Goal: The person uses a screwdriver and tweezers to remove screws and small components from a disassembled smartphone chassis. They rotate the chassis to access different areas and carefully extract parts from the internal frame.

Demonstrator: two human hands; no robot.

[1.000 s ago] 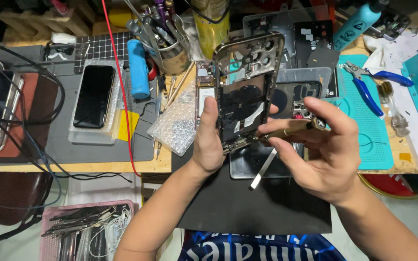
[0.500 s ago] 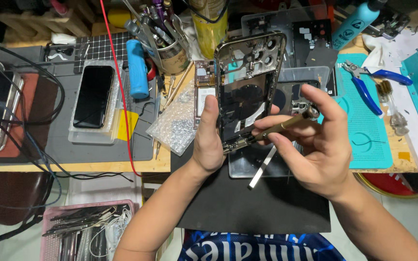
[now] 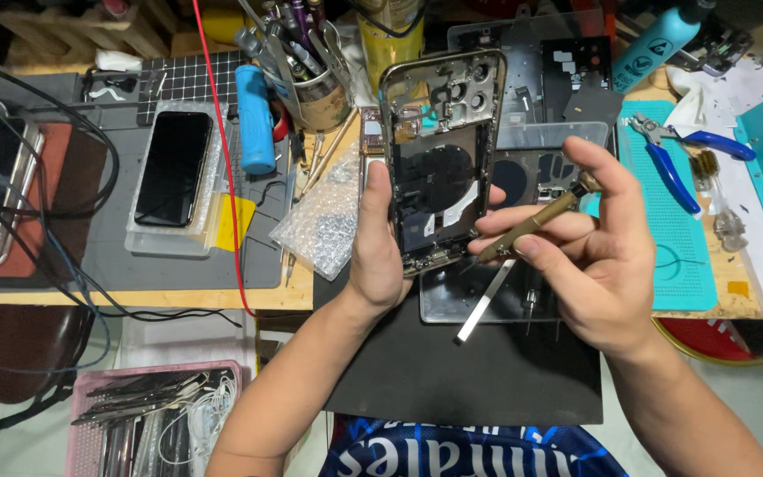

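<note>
My left hand holds an opened phone housing upright over the bench, its bare inside facing me. My right hand grips a slim brass-coloured screwdriver, whose tip points at the lower edge of the housing. A flat metal pry tool lies on the black mat just below both hands.
A dark phone lies in a clear tray on the grey mat at left. A tool cup, blue cylinder, bubble wrap, blue-handled pliers on a teal mat and a pink tool tray surround the work spot. A red wire crosses the bench.
The screwdriver tip has shifted slightly along the housing's lower edge, and my right fingers have re-gripped it. The left hand keeps the housing steady.
</note>
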